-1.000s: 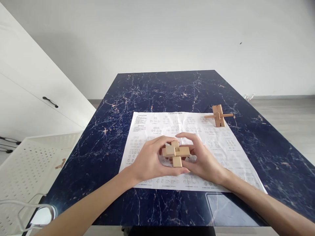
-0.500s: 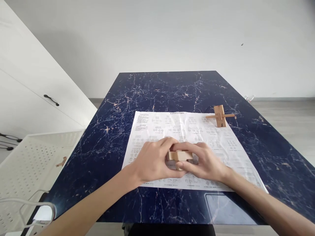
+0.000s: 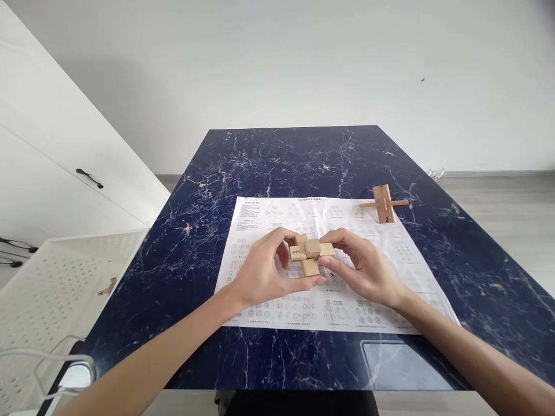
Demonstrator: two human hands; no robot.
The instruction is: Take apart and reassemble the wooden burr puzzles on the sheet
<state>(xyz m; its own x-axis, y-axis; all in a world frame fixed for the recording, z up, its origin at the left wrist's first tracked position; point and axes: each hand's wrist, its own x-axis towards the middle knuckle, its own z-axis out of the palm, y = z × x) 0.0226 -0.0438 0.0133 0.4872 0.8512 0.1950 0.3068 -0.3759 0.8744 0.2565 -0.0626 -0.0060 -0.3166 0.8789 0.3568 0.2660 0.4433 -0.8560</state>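
Note:
Between my hands is a light wooden interlocking puzzle (image 3: 311, 249), with blocks sticking out on several sides and a dark mark on its left block. My left hand (image 3: 269, 266) curls around the left side, its thumb along the near edge and its fingers behind. My right hand (image 3: 362, 266) pinches the right-hand block between thumb and fingers. Under both hands lies a creased white sheet (image 3: 277, 231) printed with small diagrams. A second wooden puzzle (image 3: 384, 204), cross-shaped with a thin bar through a flat block, rests at the sheet's far right corner.
The dark blue marbled table (image 3: 277, 164) reaches toward a pale wall. By its front edge, a light rectangular panel (image 3: 405, 364) shows. On the left, a perforated white bin (image 3: 56, 289) holds a small wooden piece (image 3: 107, 287), below a white cabinet with a black handle (image 3: 89, 178).
The held puzzle has been turned, so that its block ends and marked face now show. My fingers have opened out from around it, and my right hand has shifted slightly right.

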